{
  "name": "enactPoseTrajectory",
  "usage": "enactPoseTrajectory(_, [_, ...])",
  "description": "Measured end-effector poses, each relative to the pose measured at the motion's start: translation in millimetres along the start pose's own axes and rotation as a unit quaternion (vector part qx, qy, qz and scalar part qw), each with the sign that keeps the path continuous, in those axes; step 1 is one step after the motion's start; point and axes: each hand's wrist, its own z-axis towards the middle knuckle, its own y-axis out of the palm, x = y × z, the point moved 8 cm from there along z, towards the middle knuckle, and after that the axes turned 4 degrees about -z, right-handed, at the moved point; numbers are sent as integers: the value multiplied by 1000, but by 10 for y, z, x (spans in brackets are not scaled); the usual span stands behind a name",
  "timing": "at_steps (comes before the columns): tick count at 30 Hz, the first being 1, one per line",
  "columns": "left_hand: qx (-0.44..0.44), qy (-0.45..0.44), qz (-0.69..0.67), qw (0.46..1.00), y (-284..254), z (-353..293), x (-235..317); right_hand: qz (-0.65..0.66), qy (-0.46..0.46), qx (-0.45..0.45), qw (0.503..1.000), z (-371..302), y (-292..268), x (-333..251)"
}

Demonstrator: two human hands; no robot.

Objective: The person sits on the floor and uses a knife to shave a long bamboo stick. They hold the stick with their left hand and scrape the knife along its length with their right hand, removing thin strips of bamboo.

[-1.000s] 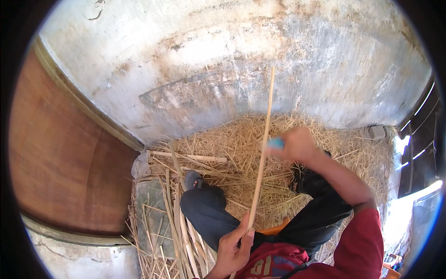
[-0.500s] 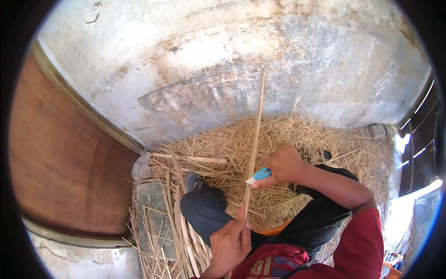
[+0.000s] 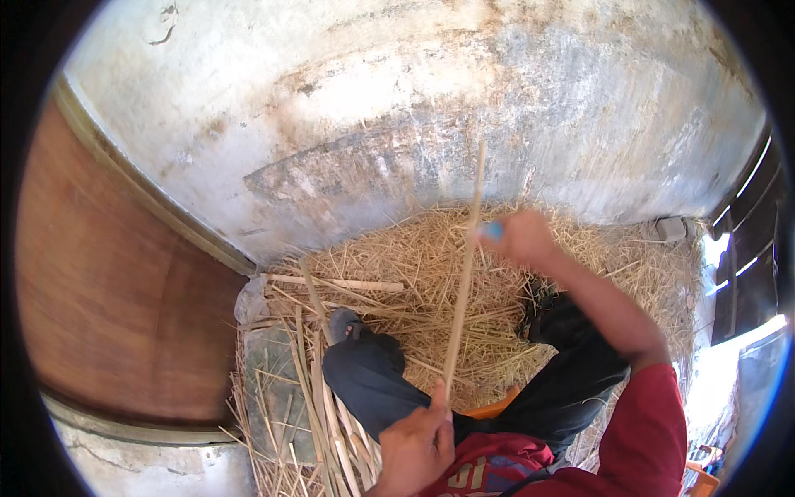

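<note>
A long pale bamboo strip (image 3: 465, 302) slants up and away from my lap, its far end in front of the wall. My left hand (image 3: 419, 443) grips its near end, with the thumb and fingers closed on it. Farther along the strip, my right hand (image 3: 527, 238) is closed round a blue-handled knife (image 3: 492, 231). The knife is smeared by motion, and its blade lies at or close to the strip; I cannot tell whether it touches.
Thin shavings (image 3: 414, 240) cover the floor up to the stained wall (image 3: 373, 99). Several bamboo strips (image 3: 331, 422) lie left of my legs, beside a grey slab (image 3: 277, 364). A brown door panel (image 3: 124, 290) stands at the left. A grey block (image 3: 671, 229) sits at the back right.
My right hand has slid the knife up and away along the bamboo strip, toward its far end. The strip's far end has shifted slightly right and down. My left hand still holds the near end.
</note>
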Motion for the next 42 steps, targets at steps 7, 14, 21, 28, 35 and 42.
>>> enactPoseTrajectory(7, [-3,-42,-26,999,82,-104,-56,17,-41,-72,996,-254,231,-128])
enactPoseTrajectory(14, [-2,7,64,998,53,22,-141,21,-244,33,969,-730,2,-811])
enactPoseTrajectory(21, [3,1,84,996,-7,154,-57,1,-276,184,943,-528,-173,-763])
enactPoseTrajectory(28, [0,-32,3,999,15,-67,-41,42,-28,21,999,-37,-180,-68])
enactPoseTrajectory(35, [7,37,33,999,-11,-10,-23,41,-140,45,988,-320,-127,-432])
enactPoseTrajectory(42, [-4,27,82,996,-39,32,-8,4,-207,172,963,-158,-229,-387])
